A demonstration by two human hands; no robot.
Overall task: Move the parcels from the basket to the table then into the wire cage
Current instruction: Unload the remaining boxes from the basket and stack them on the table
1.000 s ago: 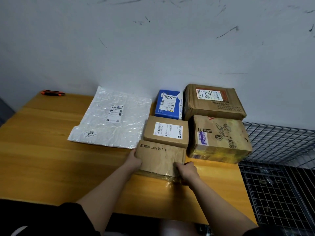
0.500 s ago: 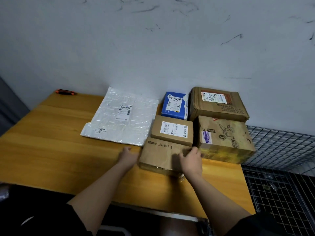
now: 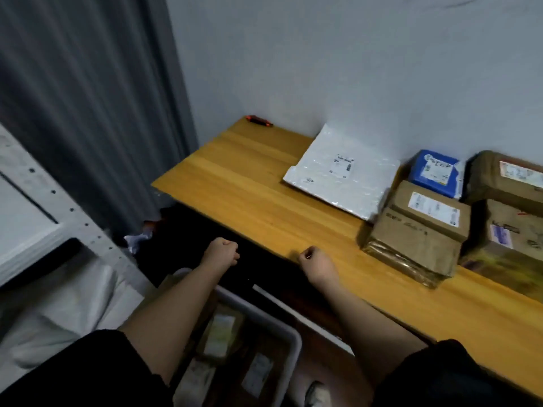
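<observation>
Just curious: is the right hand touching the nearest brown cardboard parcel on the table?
Apart. The head view shows bare wooden table between the right hand and the parcel.

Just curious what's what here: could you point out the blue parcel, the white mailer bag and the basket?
blue parcel (image 3: 434,173): head view, top face.
white mailer bag (image 3: 340,174): head view, middle of the bag.
basket (image 3: 289,333): head view, grey rim.

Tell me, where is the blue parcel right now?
In the head view the blue parcel lies on the right, at the back of the table by the wall, between the silver mailer bag and a big brown box.
</observation>
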